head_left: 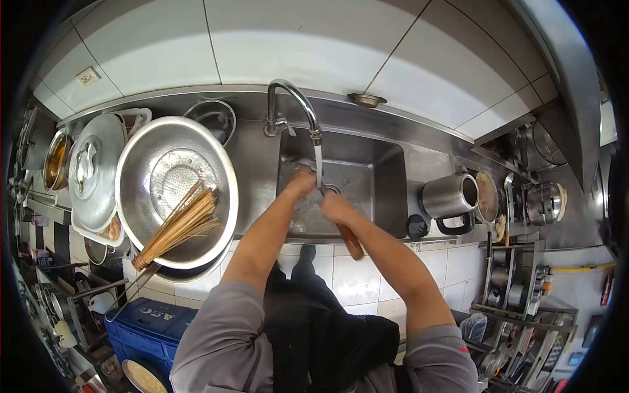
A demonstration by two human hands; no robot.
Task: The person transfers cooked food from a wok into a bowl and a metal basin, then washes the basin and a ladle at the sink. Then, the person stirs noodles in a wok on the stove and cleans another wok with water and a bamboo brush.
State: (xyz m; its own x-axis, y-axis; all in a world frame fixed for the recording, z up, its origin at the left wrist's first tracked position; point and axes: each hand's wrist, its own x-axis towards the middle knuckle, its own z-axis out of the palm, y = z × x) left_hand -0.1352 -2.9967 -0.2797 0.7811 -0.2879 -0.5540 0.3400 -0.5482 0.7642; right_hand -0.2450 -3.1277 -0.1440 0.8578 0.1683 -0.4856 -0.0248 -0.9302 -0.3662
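Observation:
Over the metal sink [391,196], my right hand [336,207] is closed around a metal utensil with a wooden handle [350,242]. The handle points toward me, past the sink's front edge. My left hand [301,182] is at the utensil's far end, left of the water stream. Blur hides its fingers, and I cannot tell the utensil's exact kind. Water runs from the curved faucet [295,88] down between my hands.
To the left, a large metal colander [134,177] holds a bamboo brush [180,229]. Beside it are a metal lid [98,177] and a pot [216,118]. A steel pitcher [445,196] stands right of the sink. A blue cooler [141,327] sits below left.

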